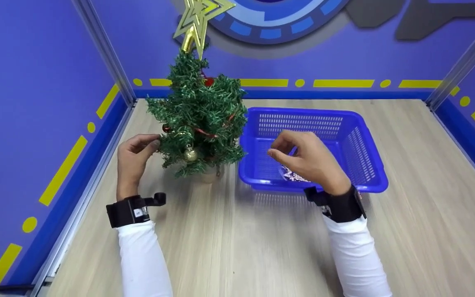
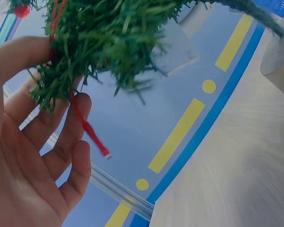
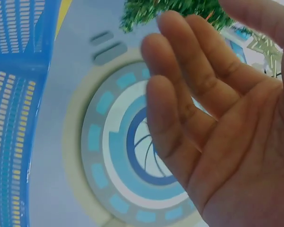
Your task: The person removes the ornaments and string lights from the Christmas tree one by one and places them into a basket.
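A small green Christmas tree (image 1: pixel 204 111) stands left of centre, with a gold star (image 1: pixel 198 20) on top. My left hand (image 1: pixel 133 159) is at its left side. In the left wrist view, the thumb and fingers curl round a branch tip (image 2: pixel 57 80), partly hidden by needles. A red string (image 2: pixel 87 125) dangles there past the fingertips. My right hand (image 1: pixel 309 159) hovers over the front of a blue basket (image 1: pixel 262 181), fingers loosely bent and holding nothing. Its palm shows bare in the right wrist view.
Pink glittery pieces (image 1: pixel 294 175) lie in the basket below the right hand. A gold bauble (image 1: pixel 190 154) and red baubles (image 1: pixel 208 81) hang on the tree. Blue panels (image 1: pixel 48 103) with yellow marks wall the wooden table (image 1: pixel 204 239) at the left, back and right.
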Available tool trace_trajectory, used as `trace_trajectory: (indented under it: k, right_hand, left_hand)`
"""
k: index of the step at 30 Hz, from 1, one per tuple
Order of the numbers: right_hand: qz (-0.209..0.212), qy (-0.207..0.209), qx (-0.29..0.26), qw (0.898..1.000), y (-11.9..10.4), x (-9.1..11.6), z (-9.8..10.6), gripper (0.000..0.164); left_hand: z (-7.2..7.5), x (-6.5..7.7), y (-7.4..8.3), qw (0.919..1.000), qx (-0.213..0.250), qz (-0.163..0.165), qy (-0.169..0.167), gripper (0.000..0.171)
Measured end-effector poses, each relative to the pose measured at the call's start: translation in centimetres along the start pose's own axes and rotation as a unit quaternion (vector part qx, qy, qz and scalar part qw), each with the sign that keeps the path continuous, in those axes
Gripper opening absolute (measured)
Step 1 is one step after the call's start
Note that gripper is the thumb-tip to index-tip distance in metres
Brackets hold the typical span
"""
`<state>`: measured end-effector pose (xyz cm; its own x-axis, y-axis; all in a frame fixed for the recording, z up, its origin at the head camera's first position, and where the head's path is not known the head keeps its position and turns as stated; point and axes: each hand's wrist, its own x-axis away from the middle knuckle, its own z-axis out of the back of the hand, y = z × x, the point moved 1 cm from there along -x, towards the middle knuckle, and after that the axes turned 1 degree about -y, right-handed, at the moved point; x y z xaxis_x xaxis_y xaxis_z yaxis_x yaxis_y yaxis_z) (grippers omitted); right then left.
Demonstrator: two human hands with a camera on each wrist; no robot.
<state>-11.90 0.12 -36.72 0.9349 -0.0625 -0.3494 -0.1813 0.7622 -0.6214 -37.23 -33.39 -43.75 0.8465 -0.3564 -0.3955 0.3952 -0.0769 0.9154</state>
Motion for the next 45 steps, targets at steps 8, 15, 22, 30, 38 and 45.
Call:
trace_trajectory:
  k: [8, 15, 22, 30, 38, 45]
  right_hand:
    - [0.054, 0.039, -0.038, 0.997, -2.1, -0.3, -2.0, 0.011]
    - [0.084, 0.082, -0.084, 0.99, -5.1, -1.3, -5.6, 0.03]
    - [0.078, 0.116, -0.066, 0.988, -6.4, -2.5, -9.3, 0.037]
    - [0.067, 0.161, -0.04, 0.984, -7.0, -3.5, -12.3, 0.043]
    - [0.093, 0.181, -0.077, 0.976, -7.1, -3.7, -12.8, 0.033]
    - [0.109, 0.199, -0.118, 0.967, -7.3, -3.6, -11.7, 0.033]
  left_hand:
    - [0.6, 0.4, -0.7, 0.9991, 0.026, -0.017, -0.03, 0.017]
    - [0.8, 0.2, -0.3, 0.9962, 0.036, -0.037, -0.07, 0.013]
    - [0.5, 0.2, -0.4, 0.9962, 0.043, -0.033, -0.069, 0.016]
    - [0.2, 0.2, 0.3, 0.9987, 0.009, -0.036, -0.036, 0.024]
    - [0.8, 0.4, 0.0, 0.9986, 0.01, -0.02, -0.048, 0.011]
    - [1.5, 0.3, -0.6, 0.9962, 0.02, -0.033, -0.078, 0.008]
